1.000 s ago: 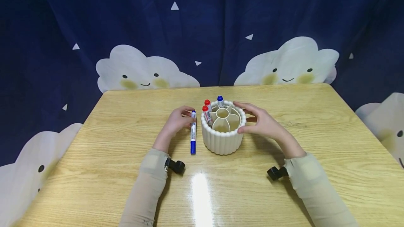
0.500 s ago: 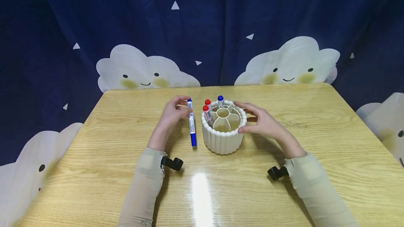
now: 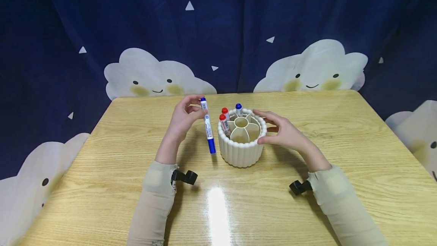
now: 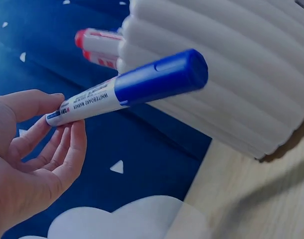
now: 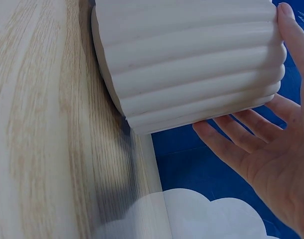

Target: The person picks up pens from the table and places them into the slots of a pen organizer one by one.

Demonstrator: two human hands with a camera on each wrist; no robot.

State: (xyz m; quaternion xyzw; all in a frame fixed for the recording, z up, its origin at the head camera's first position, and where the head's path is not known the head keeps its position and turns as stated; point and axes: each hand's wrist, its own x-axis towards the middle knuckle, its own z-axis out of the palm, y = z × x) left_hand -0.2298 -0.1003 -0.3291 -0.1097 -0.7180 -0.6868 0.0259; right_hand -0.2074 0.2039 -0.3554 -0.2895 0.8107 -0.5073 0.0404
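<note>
My left hand [image 3: 184, 117] pinches a blue-capped whiteboard marker [image 3: 208, 124] near its upper end. The marker tilts, its blue cap [image 4: 162, 77] pointing down toward the table, just left of a white ribbed pen holder [image 3: 240, 155]. My right hand [image 3: 283, 132] grips the holder's right side, thumb at the near rim and fingers along the far side. In the right wrist view, the fingertips touch the ribbed wall [image 5: 192, 64]. Two red-capped markers [image 3: 224, 122] and one blue-capped marker [image 3: 239, 109] stand in the holder's left and back compartments.
The holder stands on a wooden table [image 3: 112, 155], with a round centre tube and divided compartments around it. A dark blue curtain [image 3: 235, 29] with white clouds hangs behind the table's far edge. Small black cameras sit on both wrists.
My left hand has lifted the marker off the table and moved away from the body; the marker has gone from nearly straight to tilted. The right hand and the pen holder stay put.
</note>
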